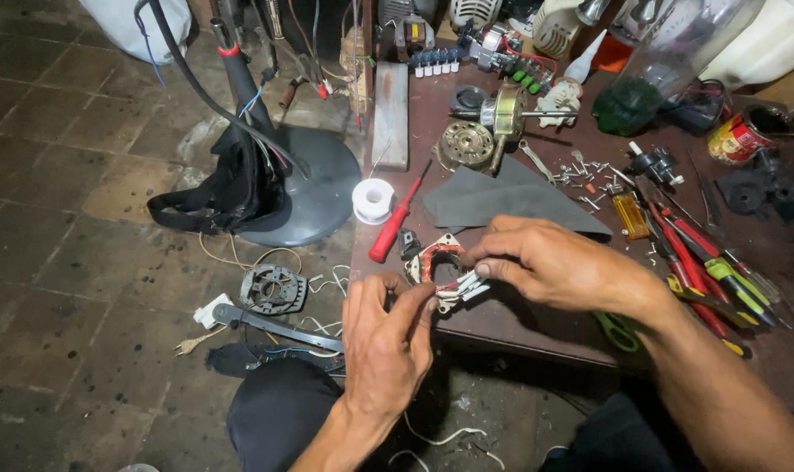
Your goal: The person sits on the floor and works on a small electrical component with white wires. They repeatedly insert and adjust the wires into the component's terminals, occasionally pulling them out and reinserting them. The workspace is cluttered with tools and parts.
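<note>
Two bare hands work a small motor stator (pixel 433 260) at the near edge of a dark brown workbench (pixel 502 319): a pale metal frame wound with reddish copper coil, white-sleeved leads (pixel 463 288) trailing from its lower side. The left hand (pixel 386 345) rises from below, palm inward, fingers curled against the stator's lower rim. The right hand (pixel 537 260) reaches in from the right, thumb and fingertips pinched together on the white leads. One red-handled screwdriver (pixel 394 223) lies just left of the stator, one white spool (pixel 372 200) beyond it (tape or wire, unclear), and one grey cloth (pixel 502 203) spreads behind.
</note>
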